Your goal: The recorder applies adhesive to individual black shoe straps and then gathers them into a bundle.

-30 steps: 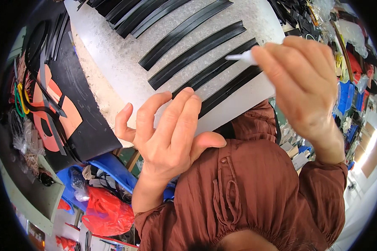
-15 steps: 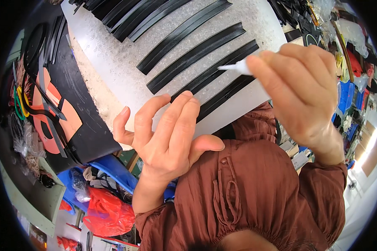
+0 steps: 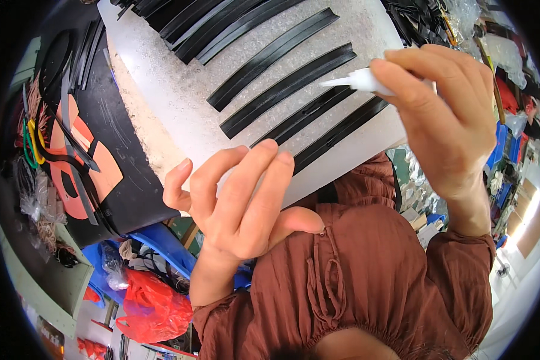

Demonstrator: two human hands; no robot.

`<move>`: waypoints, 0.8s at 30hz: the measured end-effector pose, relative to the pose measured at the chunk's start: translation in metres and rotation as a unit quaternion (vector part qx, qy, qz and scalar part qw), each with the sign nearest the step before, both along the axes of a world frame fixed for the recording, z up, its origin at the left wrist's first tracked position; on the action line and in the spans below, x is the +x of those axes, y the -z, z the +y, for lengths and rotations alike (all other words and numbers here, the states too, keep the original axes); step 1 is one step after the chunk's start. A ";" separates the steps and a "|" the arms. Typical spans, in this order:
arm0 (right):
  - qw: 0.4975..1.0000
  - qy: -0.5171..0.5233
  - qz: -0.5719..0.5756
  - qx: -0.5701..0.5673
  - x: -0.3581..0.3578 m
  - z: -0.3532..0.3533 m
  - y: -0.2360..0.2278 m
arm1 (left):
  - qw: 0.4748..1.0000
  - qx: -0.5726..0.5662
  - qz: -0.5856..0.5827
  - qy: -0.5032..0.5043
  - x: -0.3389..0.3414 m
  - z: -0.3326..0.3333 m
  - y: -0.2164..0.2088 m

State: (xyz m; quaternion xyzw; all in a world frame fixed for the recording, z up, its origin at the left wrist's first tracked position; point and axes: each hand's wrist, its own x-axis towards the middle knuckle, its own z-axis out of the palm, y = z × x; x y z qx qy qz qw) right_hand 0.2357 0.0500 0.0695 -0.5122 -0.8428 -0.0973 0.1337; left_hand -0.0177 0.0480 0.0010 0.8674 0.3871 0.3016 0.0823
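My right hand (image 3: 444, 114) grips a small white glue bottle (image 3: 366, 81) with a thin pointed nozzle. The nozzle tip hangs over the board, between two black strips. Black grooved strips lie spaced out on a white board; the nearest strip (image 3: 345, 131) and the second-nearest strip (image 3: 312, 113) each carry a small glossy dark patch. My left hand (image 3: 240, 204) is at the board's near edge, fingers spread and thumb out, with its fingertips over the left ends of those two strips. Farther away are another strip (image 3: 288, 90) and one more strip (image 3: 276, 59).
The white board (image 3: 144, 90) is speckled with clear spots, and more black strips (image 3: 207, 30) crowd its far side. Scissors with yellow handles (image 3: 33, 141) and orange-pink cut pieces (image 3: 105, 171) lie on the black surface to the left. A red plastic bag (image 3: 156, 309) hangs below.
My right hand has lifted the bottle away from the second-nearest strip, where a glossy dark patch now shows. The board sits slightly lower in view. My left hand has barely moved.
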 end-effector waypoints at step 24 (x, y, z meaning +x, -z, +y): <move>0.998 0.017 -0.051 -0.028 -0.021 0.014 0.004 | 0.998 -0.023 0.062 -0.017 -0.002 0.014 0.005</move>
